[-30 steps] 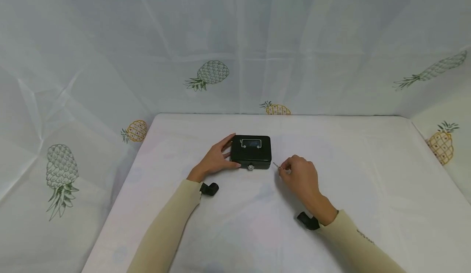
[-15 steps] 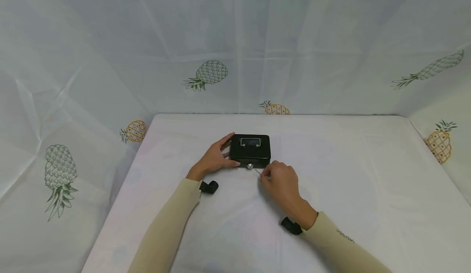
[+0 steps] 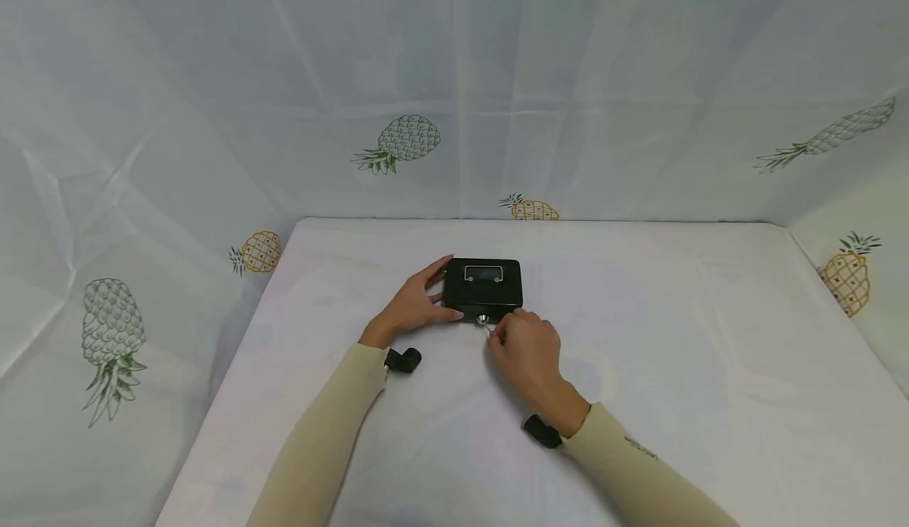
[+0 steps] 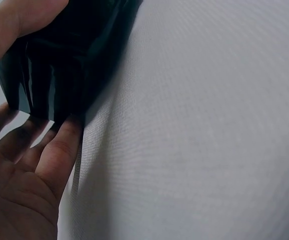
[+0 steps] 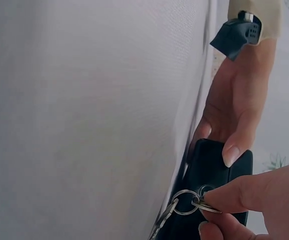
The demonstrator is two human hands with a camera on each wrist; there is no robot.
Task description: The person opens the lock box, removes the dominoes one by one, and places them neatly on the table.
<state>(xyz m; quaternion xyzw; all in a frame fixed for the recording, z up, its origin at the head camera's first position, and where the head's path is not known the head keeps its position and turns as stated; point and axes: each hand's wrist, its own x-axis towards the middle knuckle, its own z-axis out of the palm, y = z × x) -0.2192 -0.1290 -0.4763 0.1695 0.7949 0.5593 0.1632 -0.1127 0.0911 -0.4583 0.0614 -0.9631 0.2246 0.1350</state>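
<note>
A small black cash box (image 3: 490, 297) lies on the white-covered table, its wire handle folded flat on the lid and a round silver lock (image 3: 483, 319) on its front face. My left hand (image 3: 410, 308) grips the left end of the box, thumb at the front corner and fingers along the side. Between thumb and fingertips, my right hand (image 3: 527, 349) pinches a key (image 5: 207, 206) right at the lock; the fingers partly hide it. From the key hangs a split ring (image 5: 176, 194) with a second metal piece (image 5: 163, 219) dangling on it.
White cloth covers the table (image 3: 682, 338). Behind it hangs a pale curtain (image 3: 604, 101) printed with pineapples. Each wrist wears a small black camera; the left one (image 3: 403, 360) sits near the sleeve cuff.
My right hand has moved left with the key, from beside the box's right front corner to the lock. The left hand stays on the box.
</note>
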